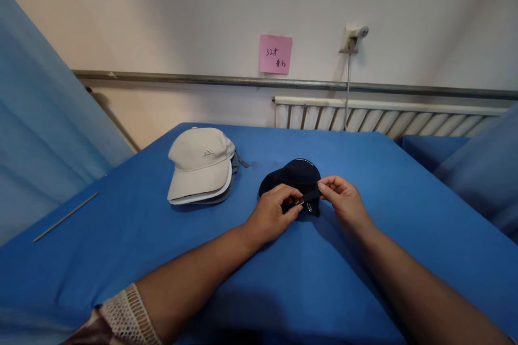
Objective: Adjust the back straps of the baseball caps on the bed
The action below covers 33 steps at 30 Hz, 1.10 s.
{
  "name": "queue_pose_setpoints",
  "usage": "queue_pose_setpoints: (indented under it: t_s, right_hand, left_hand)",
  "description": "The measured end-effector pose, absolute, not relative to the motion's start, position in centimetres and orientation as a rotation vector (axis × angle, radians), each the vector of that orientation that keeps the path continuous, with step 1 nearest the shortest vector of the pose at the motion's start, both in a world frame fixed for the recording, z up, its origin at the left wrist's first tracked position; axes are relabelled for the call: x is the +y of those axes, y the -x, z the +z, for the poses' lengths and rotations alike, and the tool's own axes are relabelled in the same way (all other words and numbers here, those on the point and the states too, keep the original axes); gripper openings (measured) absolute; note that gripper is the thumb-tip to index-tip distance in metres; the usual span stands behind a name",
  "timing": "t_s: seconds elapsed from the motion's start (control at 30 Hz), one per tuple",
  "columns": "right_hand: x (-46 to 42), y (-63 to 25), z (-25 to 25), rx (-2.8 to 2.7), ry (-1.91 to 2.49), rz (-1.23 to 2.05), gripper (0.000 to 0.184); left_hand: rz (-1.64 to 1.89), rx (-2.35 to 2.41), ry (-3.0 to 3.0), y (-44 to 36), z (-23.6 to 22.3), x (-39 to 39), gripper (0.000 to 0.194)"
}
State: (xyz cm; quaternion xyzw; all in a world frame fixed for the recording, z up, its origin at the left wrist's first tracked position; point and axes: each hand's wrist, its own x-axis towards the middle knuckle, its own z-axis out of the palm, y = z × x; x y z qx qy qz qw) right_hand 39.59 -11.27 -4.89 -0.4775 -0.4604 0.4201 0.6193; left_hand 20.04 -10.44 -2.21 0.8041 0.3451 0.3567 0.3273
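A dark navy baseball cap [293, 172] lies on the blue-covered table in front of me, its back strap side toward me. My left hand [275, 210] pinches the near end of the dark cap strap [311, 195] by a small metal buckle. Between thumb and fingertips, my right hand [342, 199] grips the strap's other end, and the strap looks stretched straight between both hands. A small light-edged oval mark [309, 207] shows on the cap just below the strap. My left fingers hide part of the cap.
A beige cap [200, 159] tops a stack of caps at the left, a grey strap [243, 159] sticking out. A thin stick [65, 217] lies on the blue cloth [154, 259]. Behind are a metal rail [182, 78], a radiator [372, 116], a pink note [275, 54] and curtains [36, 113].
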Motion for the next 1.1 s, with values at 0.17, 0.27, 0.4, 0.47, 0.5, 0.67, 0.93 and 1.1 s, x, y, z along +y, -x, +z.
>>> queue_pose_setpoints:
  t_s: [0.17, 0.27, 0.4, 0.47, 0.5, 0.67, 0.93, 1.1]
  right_hand:
    - [-11.0, -39.7, -5.1, -1.126, 1.140, 0.958, 0.033]
    - [-10.8, -39.8, -5.3, -1.103, 1.196, 0.893, 0.033]
    - [-11.1, -40.0, -5.1, -1.124, 1.239, 0.772, 0.029]
    - [-11.6, -39.9, -4.7, -1.255, 1.198, 0.606, 0.024]
    - [-11.9, -39.8, -4.6, -1.372, 1.164, 0.502, 0.025]
    - [-12.7, -38.7, -4.7, -1.941, 1.023, 0.139, 0.059]
    - [-12.1, -38.9, -4.8, -2.062, 1.015, 0.031, 0.029]
    - [-12.1, -39.1, -4.8, -2.056, 0.995, 0.021, 0.032]
  left_hand:
    - [0.944, 0.939, -2.063, -19.9, -2.3, -10.1, 0.017]
    - [0.944, 0.953, -2.066, -19.7, -2.2, -9.9, 0.017]
    - [0.964, 0.980, -2.042, -19.6, -1.9, -9.7, 0.017]
    - [0.985, 0.984, -2.004, -19.5, -2.0, -9.5, 0.017]
    - [0.994, 0.983, -1.978, -19.5, -2.0, -9.5, 0.018]
    - [0.990, 0.967, -1.877, -19.5, -2.3, -9.3, 0.022]
    - [0.944, 0.906, -2.236, -19.3, -1.6, -9.7, 0.014]
    - [0.947, 0.893, -2.298, -19.1, -1.8, -9.5, 0.016]
